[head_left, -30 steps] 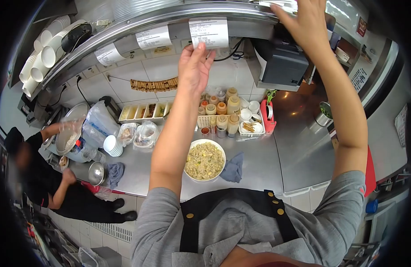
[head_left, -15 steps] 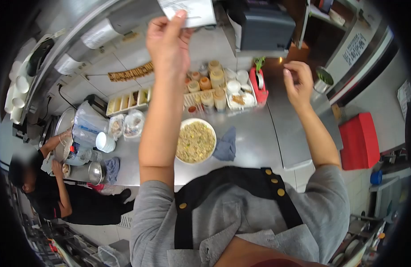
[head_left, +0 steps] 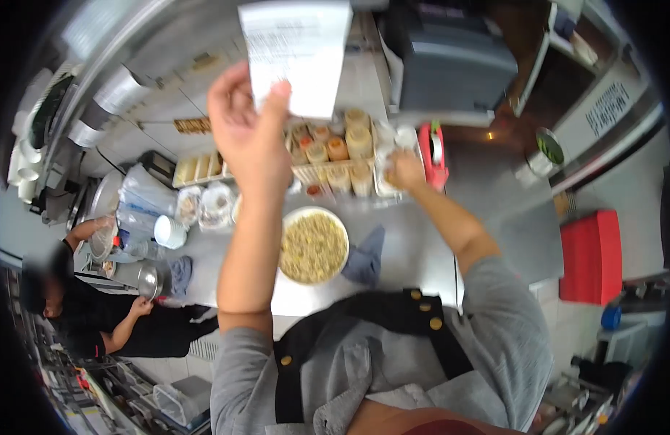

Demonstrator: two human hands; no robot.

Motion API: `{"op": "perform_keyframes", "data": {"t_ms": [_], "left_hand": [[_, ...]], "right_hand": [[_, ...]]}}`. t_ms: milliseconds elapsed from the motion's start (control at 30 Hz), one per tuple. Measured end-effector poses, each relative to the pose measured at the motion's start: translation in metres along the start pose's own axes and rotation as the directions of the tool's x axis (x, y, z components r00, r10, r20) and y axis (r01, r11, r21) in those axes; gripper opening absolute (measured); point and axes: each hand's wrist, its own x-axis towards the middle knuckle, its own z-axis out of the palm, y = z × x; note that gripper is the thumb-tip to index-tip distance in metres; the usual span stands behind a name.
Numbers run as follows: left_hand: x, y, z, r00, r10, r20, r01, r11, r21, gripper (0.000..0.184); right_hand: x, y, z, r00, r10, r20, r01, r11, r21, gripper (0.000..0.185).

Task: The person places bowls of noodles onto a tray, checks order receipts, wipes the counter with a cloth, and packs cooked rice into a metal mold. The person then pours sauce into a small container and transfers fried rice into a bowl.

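My left hand [head_left: 249, 138] is raised, its thumb pressed over the lower edge of a white printed slip [head_left: 298, 58]. Over a white tray [head_left: 390, 191] at the back of the counter, my right hand [head_left: 406, 171] points down among small white containers. Its fingertips are blurred and partly hidden, so whether they grip anything does not show. Between my arms, a round white bowl [head_left: 313, 209] is filled with chopped, pale green-brown food [head_left: 314, 248]. A blue-grey cloth [head_left: 365, 257] lies crumpled against the bowl's right side.
Open sauce jars [head_left: 359, 143] stand left of the tray, and a red tape dispenser [head_left: 434, 156] right of it. A dark machine [head_left: 451, 69] sits behind. On the left, a co-worker [head_left: 117, 319] in black holds a metal bowl [head_left: 148, 280]. A red bin [head_left: 590, 257] is at right.
My right hand has moved left and down from the right side to the white tray. The slip shows more fully, still in my left hand. The co-worker's lower hand has moved to the metal bowl.
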Motion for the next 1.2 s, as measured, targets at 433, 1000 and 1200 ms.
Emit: {"op": "perform_keyframes", "data": {"t_ms": [433,1000,1200], "left_hand": [[-0.017,0.005,0.031,0.963,0.259,-0.073,-0.257,0.966,0.042,0.027],[-0.014,-0.195,-0.102,0.967,-0.230,0.112,0.145,0.853,0.502,0.011],[0.003,-0.288,-0.097,0.847,-0.479,0.228,0.127,0.600,0.790,0.021]], "right_hand": [[0.022,-0.012,0.001,0.960,0.120,0.251,-0.091,0.988,-0.126,0.014],[-0.171,-0.012,-0.040,0.941,0.336,-0.036,-0.287,0.852,0.438,0.014],[-0.236,-0.001,-0.053,0.964,0.265,0.003,-0.264,0.959,0.106,0.015]]}}
